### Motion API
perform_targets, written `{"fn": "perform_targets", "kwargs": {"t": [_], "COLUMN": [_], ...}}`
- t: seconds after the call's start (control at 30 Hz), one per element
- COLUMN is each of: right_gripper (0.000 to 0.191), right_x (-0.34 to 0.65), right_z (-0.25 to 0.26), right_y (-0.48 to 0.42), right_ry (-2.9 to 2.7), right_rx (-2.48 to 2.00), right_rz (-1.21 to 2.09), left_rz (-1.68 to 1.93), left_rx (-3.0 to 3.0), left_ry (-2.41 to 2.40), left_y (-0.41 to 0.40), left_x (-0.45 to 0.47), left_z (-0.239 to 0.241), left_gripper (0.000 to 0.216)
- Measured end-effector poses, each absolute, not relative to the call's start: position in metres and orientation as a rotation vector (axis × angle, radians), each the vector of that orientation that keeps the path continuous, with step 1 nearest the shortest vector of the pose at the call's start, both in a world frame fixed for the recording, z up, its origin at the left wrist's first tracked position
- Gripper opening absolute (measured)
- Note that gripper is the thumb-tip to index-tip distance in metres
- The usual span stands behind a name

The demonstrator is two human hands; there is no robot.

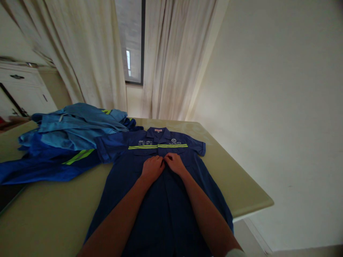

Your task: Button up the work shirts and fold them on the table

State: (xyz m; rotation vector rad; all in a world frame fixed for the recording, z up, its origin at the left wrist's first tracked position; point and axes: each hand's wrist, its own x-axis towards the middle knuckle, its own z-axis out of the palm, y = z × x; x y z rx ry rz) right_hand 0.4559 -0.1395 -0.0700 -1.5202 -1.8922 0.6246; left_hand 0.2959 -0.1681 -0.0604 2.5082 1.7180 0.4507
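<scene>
Soft navy shirt, light to handle

The shirt lies spread on the table, from the centre to the bottom of the frame. The left hand and the right hand are side by side at its front opening, both curled; whether they pinch the cloth, I cannot tell. It should be limp, not fragile, but easily wrinkled. The collar probably gives the firmest hold.
</scene>
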Motion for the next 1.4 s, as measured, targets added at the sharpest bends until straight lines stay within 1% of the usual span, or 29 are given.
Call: {"fn": "perform_targets", "kwargs": {"t": [0.27,0.47,0.53,0.63,0.8,0.93,1.03,1.13,1.2,1.3,1.4], "right_gripper": [0.019,0.025,0.027,0.028,0.025,0.021,0.016,0.031,0.035,0.028,0.015], "right_x": [0.458,0.458,0.458,0.456,0.452,0.451,0.453,0.454,0.454,0.453,0.457], "right_z": [-0.071,-0.067,-0.068,-0.074,-0.075,-0.064,-0.061,-0.062,-0.062,-0.057,-0.054], "right_y": [-0.138,-0.137,-0.137,-0.136,-0.121,-0.113,-0.126,-0.149,-0.162,-0.167,-0.16], "right_ry": [-1.925,-1.877,-1.85,-1.81,-1.837,-1.801,-1.838,-2.017,-2.152,-2.23,-2.173], "right_rx": [-1.45,-1.472,-1.469,-1.448,-1.51,-1.539,-1.626,-1.672,-1.633,-1.642,-1.679], "right_rz": [0.628,0.653,0.66,0.625,0.545,0.431,0.389,0.456,0.443,0.414,0.462], "left_rz": [0.483,0.568,0.591,0.545,0.455,0.423,0.401,0.469,0.593,0.691,0.576], "left_rx": [2.475,2.436,2.436,2.43,2.402,2.366,2.364,2.385,2.4,2.437,2.429], "left_ry": [1.749,1.783,1.847,1.909,1.86,1.822,1.807,1.816,1.832,1.816,1.795], "left_y": [-0.17,-0.172,-0.173,-0.173,-0.155,-0.126,-0.109,-0.106,-0.109,-0.119,-0.134], "left_x": [0.294,0.292,0.292,0.291,0.288,0.284,0.281,0.279,0.278,0.277,0.279], "left_z": [-0.06,-0.064,-0.072,-0.085,-0.089,-0.084,-0.082,-0.08,-0.075,-0.065,-0.058], "left_gripper": [0.019,0.031,0.039,0.055,0.061,0.061,0.061,0.055,0.048,0.039,0.036]}}
